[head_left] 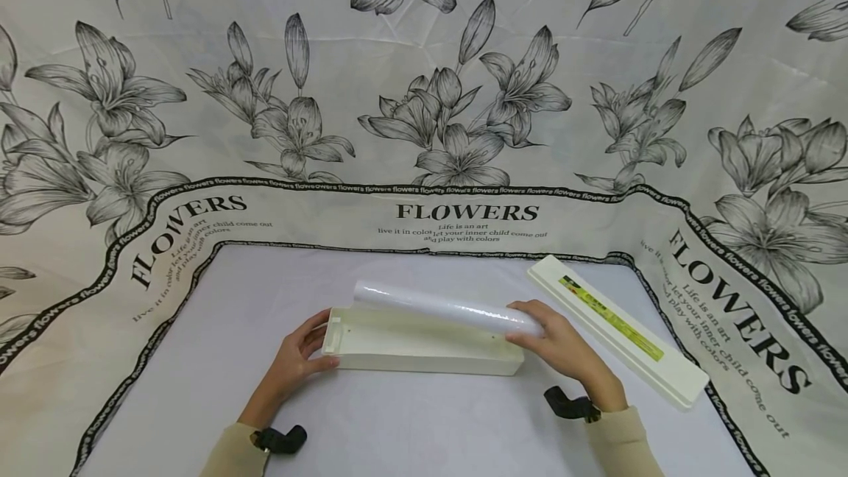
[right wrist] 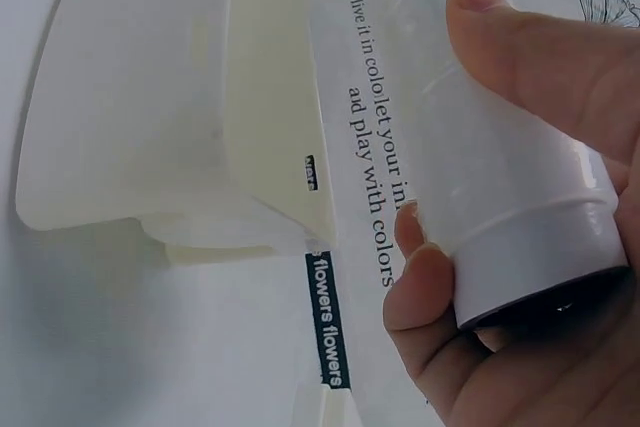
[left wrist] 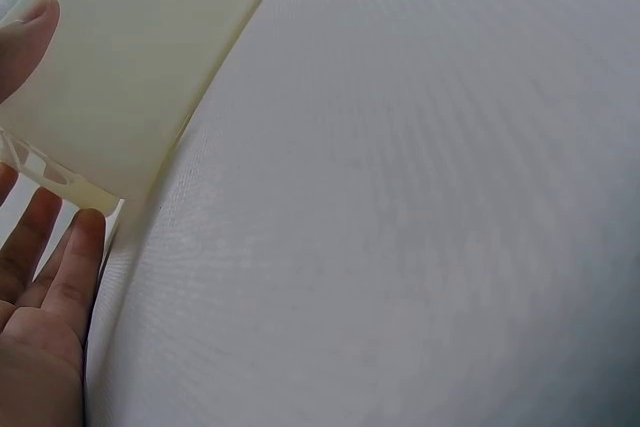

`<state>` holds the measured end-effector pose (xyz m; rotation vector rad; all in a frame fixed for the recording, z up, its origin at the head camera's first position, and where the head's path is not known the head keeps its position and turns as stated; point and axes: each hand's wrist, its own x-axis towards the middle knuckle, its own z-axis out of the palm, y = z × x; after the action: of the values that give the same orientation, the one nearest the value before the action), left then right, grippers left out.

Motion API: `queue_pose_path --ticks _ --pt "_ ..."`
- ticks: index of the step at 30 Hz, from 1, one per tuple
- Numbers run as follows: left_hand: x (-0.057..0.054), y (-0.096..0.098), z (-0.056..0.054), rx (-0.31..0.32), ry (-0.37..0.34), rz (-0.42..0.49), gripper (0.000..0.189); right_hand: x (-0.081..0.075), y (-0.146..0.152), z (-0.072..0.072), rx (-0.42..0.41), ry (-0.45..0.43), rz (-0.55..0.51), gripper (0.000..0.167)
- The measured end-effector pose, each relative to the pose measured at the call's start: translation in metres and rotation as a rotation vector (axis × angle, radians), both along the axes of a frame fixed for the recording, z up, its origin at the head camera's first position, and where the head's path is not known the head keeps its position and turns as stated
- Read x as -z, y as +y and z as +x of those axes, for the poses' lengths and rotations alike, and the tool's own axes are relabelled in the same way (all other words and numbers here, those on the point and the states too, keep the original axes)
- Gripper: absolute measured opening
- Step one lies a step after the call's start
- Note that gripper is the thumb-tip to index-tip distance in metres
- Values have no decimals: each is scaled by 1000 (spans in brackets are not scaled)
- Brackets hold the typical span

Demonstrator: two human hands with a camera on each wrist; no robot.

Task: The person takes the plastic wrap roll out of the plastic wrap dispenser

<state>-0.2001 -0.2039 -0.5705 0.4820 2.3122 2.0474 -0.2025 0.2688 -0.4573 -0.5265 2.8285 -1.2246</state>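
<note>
A glossy white roll of plastic wrap (head_left: 437,305) slants over the back of a long cream box (head_left: 424,363), its left end higher in the head view. My right hand (head_left: 553,337) grips the roll's right end, thumb on one side and fingers curled round the other. In the right wrist view, the roll (right wrist: 530,187) shows a dark end. The box lies uncovered, its inside partly visible. My left hand (head_left: 301,355) holds the box's left end, thumb on the front wall; in the left wrist view fingertips (left wrist: 88,227) touch its end edge.
A long white lid (head_left: 616,330) with a yellow-green label lies diagonally at the right, behind my right hand. White cloth (head_left: 424,425) covers the table, bordered by a black lettered band. A flower-printed cloth (head_left: 424,43) rises behind. Each wrist carries a black camera mount (head_left: 285,439).
</note>
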Motion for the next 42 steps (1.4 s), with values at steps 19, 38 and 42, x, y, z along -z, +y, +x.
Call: queue_pose_path --ticks 19,38,42 --pt "-1 1 -1 7 15 -2 93 14 18 5 84 203 -2 46" --pt "0 0 -1 17 36 0 92 18 37 14 216 206 60 50" --pt "0 0 -1 13 31 -3 92 18 40 15 228 207 68 51"
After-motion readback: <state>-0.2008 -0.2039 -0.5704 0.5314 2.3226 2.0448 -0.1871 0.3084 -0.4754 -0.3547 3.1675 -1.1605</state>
